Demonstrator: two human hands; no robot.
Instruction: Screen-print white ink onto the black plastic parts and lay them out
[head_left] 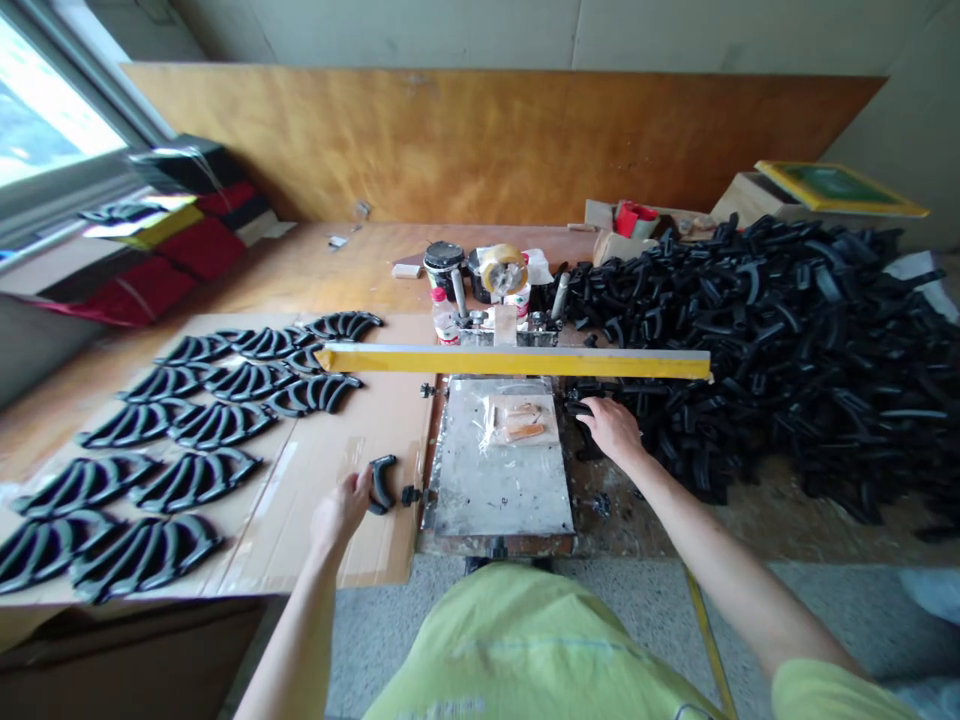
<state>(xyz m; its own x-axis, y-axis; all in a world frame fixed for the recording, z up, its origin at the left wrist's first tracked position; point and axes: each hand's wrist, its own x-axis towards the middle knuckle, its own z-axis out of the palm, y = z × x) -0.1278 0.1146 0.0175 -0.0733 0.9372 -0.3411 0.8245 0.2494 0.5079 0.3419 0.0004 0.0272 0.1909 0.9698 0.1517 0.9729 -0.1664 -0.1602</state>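
My left hand is closed on one end of a curved black plastic handle, over the cardboard sheet. My right hand has its fingers closed around a black plastic piece at the near left edge of the big heap of black plastic pieces. Between my hands lies a flat metal plate with a small clear patch and orange-brown strips on it. A yellow-edged bar spans crosswise above the plate's far end.
Rows of fanned black handles lie on the cardboard at left. Behind the bar stand black tubs, a tape roll and a red-capped bottle. Knobs stick out beside the plate. Boxes sit by the window.
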